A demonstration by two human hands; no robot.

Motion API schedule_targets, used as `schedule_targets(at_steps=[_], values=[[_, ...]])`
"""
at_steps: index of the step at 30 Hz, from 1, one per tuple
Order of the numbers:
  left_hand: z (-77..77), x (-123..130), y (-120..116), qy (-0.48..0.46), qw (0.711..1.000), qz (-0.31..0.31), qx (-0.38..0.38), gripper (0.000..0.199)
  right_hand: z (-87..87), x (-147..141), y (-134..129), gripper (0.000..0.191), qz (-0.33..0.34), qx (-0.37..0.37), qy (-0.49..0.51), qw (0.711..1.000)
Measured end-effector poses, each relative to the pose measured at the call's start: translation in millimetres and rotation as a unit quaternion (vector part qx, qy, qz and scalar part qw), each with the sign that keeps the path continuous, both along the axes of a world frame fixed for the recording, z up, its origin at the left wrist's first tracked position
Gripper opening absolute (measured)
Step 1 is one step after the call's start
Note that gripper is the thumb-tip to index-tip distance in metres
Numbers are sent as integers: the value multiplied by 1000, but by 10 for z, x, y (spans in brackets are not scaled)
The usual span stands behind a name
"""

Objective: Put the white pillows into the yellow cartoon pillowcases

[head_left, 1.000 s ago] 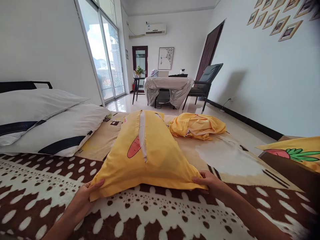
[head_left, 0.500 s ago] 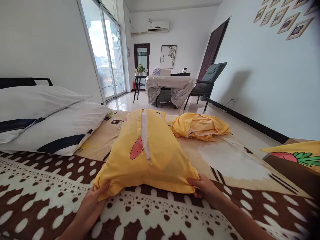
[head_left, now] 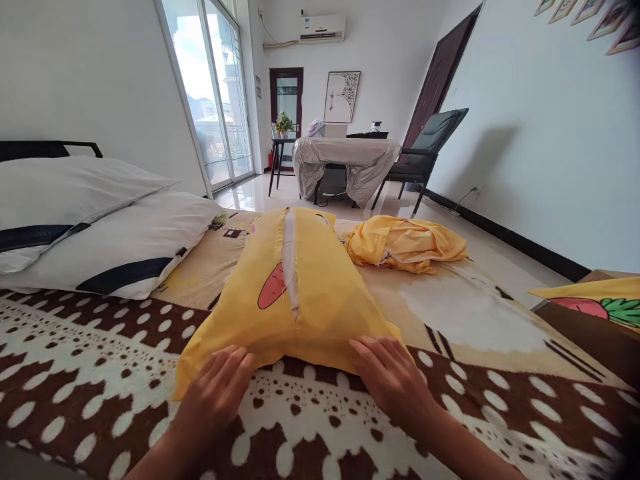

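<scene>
In a white-walled room (head_left: 550, 187), a yellow pillow (head_left: 335, 287) lies on a patterned blanket (head_left: 465, 313), long axis pointing away. Left hand (head_left: 217, 383) and right hand (head_left: 387, 373) touch its near edge; I cannot tell their grip.

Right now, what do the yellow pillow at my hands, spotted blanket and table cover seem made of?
Yellow pillow: matte cloth, perhaps cotton, by soft creases.
Spotted blanket: probably dull plush fleece, looking fuzzy.
Table cover: likely thin plastic, shiny and crinkled.

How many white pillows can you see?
2, both left of the yellow cushion: an upper white pillow and a lower white pillow partly under it. More could be hidden underneath.
</scene>
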State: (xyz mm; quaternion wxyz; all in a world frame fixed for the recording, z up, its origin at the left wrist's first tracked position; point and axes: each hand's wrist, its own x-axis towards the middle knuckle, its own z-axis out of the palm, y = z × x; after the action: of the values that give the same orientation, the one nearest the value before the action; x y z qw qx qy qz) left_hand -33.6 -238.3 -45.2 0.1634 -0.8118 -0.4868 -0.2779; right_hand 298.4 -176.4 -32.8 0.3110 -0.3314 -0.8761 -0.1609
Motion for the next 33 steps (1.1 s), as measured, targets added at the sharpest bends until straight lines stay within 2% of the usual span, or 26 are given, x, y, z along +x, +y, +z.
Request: schedule_targets(at_steps=[2,4,9,16,21,25,27,29,33], values=[[-34,237,151,45,998,-13,-43,33,-54,-266,21,31,-3,25,-47,999],[-89,364,298,58,997,-8,-48,36,-155,-426,86,31,-23,39,-68,997],[-197,360,491,61,997,36,7,30,-343,-495,253,24,-45,1,-61,997],[-212,380,527,111,993,-2,-40,14,-289,-557,333,6,-20,-124,-74,989],[-226,365,530,111,991,-31,-63,21,-228,-548,314,15,0,-169,-84,982],[-279,336,522,103,987,-100,-77,18,-216,-560,303,15,-2,-193,-63,979],[-280,348,507,113,985,-109,-78,17,-249,-576,309,11,-10,-174,-67,982],[-241,384,500,109,987,-92,-71,15,-291,-597,328,8,-26,-129,-80,988],[-62,497,597,44,998,-40,-27,15,-287,-650,418,9,-78,-26,-92,992]])
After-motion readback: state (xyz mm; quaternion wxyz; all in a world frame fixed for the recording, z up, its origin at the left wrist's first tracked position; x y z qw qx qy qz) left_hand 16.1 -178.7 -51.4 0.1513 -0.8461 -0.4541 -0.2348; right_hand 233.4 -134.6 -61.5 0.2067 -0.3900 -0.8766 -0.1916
